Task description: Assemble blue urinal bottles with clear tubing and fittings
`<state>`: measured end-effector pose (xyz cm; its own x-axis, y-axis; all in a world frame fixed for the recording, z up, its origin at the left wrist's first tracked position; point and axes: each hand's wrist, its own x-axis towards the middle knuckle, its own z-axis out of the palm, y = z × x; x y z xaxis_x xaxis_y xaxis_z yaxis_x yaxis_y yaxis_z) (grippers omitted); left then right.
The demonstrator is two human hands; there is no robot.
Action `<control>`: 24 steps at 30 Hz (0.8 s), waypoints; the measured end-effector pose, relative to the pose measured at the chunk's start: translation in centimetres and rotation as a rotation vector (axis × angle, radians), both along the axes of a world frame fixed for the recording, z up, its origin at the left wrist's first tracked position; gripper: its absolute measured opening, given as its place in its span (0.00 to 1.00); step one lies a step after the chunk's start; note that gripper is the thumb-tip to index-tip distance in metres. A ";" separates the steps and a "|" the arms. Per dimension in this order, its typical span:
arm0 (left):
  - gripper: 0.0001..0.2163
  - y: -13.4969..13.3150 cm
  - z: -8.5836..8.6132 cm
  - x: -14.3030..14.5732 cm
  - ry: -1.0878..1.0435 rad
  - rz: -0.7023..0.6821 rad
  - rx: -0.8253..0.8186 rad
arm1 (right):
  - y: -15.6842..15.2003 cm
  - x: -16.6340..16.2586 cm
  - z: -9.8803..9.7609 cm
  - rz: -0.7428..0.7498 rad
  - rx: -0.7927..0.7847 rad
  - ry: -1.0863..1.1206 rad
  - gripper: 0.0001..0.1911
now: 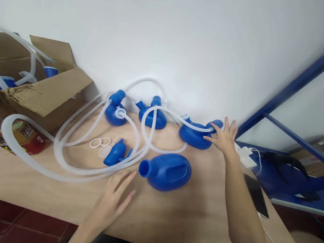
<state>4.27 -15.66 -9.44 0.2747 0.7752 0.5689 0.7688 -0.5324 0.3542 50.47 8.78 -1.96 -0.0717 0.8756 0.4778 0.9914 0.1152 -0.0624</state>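
Note:
My right hand (225, 137) reaches to the back right with fingers spread. Its thumb and forefinger are around the elbow cap (216, 125) of a blue urinal bottle (195, 136), where a clear hose (169, 110) joins; whether they touch is unclear. Near the front edge, my left hand (116, 194) hovers open, holding nothing. Just right of it, another blue urinal bottle (170, 172) lies with its uncapped mouth toward that hand. A loose blue elbow cap (116, 153) lies behind my left hand, beside white rings (95, 143) and a translucent disc (105, 152).
Two more blue bottles, one left (115, 114) and one middle (153, 116), stand by the wall among looping hoses. An open cardboard box (62, 93) and a drink bottle (27, 136) are left. A white charger (246, 157), dark phone (256, 194) and blue metal frame (300, 79) are right.

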 end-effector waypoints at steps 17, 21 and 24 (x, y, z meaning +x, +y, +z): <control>0.21 11.6 1.0 9.4 -0.371 -0.342 -0.448 | -6.6 -3.9 2.1 0.084 -0.042 -0.391 0.36; 0.23 14.8 2.1 10.7 -0.308 -0.551 -0.565 | -8.3 -5.4 2.4 0.074 -0.063 -0.344 0.36; 0.23 15.5 2.5 11.9 -0.298 -0.561 -0.557 | -8.5 -4.0 2.3 0.172 -0.114 -0.255 0.35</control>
<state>16.21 -0.13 -6.98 0.6014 0.7576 0.2538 0.2753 -0.4947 0.8243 46.44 0.31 0.38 -0.3275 0.8871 0.3254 0.9435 0.2884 0.1633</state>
